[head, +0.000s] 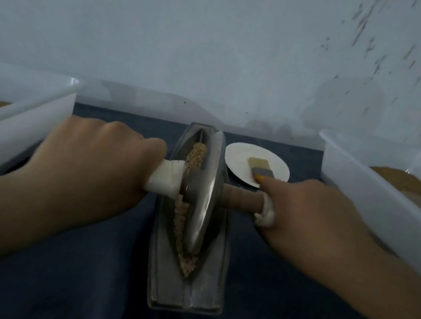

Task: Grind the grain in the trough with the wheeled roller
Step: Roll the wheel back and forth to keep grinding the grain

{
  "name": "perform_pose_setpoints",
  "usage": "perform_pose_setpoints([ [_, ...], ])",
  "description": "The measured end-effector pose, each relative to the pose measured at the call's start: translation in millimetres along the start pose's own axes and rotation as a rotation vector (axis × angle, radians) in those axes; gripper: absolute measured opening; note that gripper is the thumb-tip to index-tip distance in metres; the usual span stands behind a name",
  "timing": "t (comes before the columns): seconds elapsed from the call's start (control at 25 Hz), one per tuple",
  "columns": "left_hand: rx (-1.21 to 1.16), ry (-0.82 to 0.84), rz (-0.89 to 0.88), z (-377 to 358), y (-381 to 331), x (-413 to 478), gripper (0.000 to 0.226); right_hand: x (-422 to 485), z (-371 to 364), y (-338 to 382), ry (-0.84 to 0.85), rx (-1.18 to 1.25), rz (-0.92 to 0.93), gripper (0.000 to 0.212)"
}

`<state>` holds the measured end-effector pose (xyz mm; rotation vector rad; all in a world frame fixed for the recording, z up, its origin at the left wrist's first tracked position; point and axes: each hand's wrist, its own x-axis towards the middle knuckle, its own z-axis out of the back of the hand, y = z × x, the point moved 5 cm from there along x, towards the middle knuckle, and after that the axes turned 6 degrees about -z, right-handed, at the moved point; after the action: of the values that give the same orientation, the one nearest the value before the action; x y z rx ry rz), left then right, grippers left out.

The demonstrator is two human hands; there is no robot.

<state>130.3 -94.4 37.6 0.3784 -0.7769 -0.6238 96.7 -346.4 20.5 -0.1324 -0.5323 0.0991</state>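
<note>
Grinding underway: left hand (98, 157) and right hand (306, 211) each wrap a roller (205, 194) handle; grain (196, 155) lies in trough (208, 284) at 12 and 6 o'clock; next stroke needs level forward push

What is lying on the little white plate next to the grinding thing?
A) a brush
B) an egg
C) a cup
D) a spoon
A: a brush with pale bristles and a yellow handle lies on the white plate, just right of the trough that holds the wheeled roller.
</note>
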Motion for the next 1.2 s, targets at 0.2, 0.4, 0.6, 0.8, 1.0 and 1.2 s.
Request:
perform_pose_setpoints([
  [0.2, -0.055, 0.125, 0.128, -29, 1, 8, 0.027, 26, -4, 9, -0.061, -0.135, -0.020, 0.027],
  [0.4, -0.064, 0.135, 0.269, -62, 10, 55, 0.017, 102, -41, 8, 0.108, -0.026, -0.160, 0.009],
  [0.6, -0.021, 0.097, 0.067, -23, -3, 26, 0.033, 35, -19, 5, 0.098, 0.010, -0.079, 0.028],
  [0.8, 0.011, 0.037, 0.046, -2, 0, 0, 0.033, 4, 5, 4, 0.037, 0.023, -0.005, 0.027],
  [1.0, -0.085, 0.156, 0.242, -60, 7, 51, 0.012, 89, -35, 14, 0.106, -0.072, -0.139, 0.011],
  [1.2, -0.138, 0.147, 0.251, -53, 5, 36, 0.020, 79, -26, 14, 0.089, -0.037, -0.088, 0.026],
])
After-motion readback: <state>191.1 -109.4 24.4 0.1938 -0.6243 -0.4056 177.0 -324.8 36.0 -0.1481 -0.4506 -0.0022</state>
